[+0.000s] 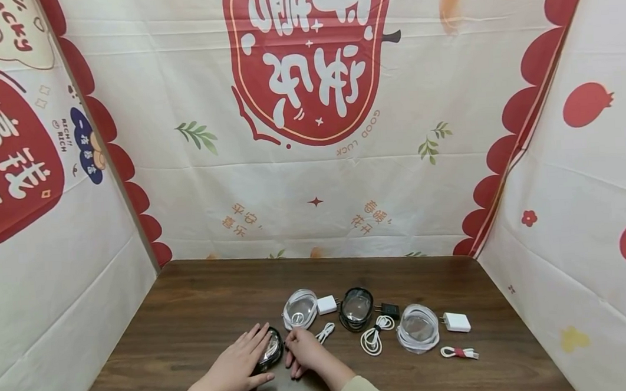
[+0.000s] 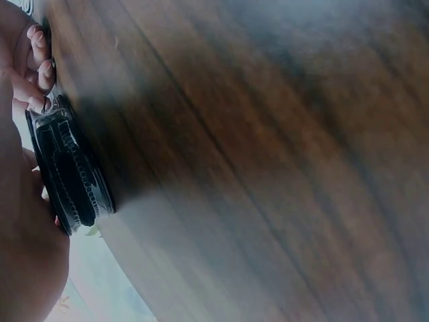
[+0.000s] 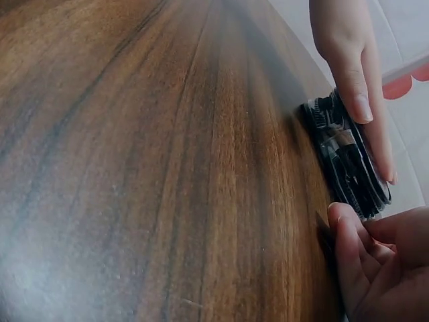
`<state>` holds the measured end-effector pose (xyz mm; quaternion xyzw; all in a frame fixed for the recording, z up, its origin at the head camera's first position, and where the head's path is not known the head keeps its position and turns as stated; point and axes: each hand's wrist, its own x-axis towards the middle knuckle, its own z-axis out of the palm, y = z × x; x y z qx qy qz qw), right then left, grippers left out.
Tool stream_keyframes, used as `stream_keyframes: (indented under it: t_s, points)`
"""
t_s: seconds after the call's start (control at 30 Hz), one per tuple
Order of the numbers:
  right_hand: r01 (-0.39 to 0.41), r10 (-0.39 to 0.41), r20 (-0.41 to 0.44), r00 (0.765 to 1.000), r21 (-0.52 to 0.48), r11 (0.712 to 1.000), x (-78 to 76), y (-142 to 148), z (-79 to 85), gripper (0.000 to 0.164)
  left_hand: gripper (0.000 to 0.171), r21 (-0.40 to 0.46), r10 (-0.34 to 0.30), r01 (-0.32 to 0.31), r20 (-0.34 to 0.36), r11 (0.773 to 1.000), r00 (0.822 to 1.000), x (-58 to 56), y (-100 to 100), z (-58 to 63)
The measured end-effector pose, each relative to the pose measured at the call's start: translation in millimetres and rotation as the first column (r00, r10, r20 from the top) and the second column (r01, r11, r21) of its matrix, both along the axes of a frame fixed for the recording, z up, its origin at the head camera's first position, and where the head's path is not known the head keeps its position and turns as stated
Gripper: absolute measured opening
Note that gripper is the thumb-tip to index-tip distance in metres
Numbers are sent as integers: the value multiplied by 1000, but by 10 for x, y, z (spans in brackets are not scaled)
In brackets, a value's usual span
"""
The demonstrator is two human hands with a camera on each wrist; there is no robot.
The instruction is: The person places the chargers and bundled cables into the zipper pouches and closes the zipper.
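Observation:
A small round zip case [image 1: 273,346] with a clear top and black rim lies on the table, toward the front. Dark contents and the zipper teeth along its side show in the right wrist view, where the case [image 3: 345,161] is seen edge-on. My left hand [image 1: 238,365] lies over its left part, fingers straight and resting on the lid. At the case's right edge, my right hand [image 1: 306,350] has thumb and index finger pinched together at the zipper, the pull itself hidden between the fingertips. The other fingers of this right hand [image 3: 375,265] are curled.
Beyond my hands stand a white-rimmed round case [image 1: 300,308], a black-rimmed one [image 1: 357,309] and another white-rimmed one [image 1: 418,329]. Among them lie white chargers [image 1: 456,322], a black charger [image 1: 390,311] and bundled white cables [image 1: 372,338]. Printed cloth walls enclose the wooden table [image 1: 217,289].

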<state>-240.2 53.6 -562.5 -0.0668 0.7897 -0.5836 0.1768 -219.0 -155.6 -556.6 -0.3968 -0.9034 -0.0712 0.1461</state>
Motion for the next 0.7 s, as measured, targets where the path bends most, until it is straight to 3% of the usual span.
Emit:
stream_keyframes:
  t_s: [0.3,0.47,0.7]
  points:
    - [-10,12,-44,999,61,998,48,14,13,16,81,13,13,-13,-24,1000,1000,-5,3,-82]
    - [-20,33,-94,995,133,991,80,25,38,16,80,21,15,-15,-6,1000,1000,11,8,-73]
    - [-55,73,-101,992,169,984,162,-2,67,17,81,15,34,-34,8,999,999,30,20,-59]
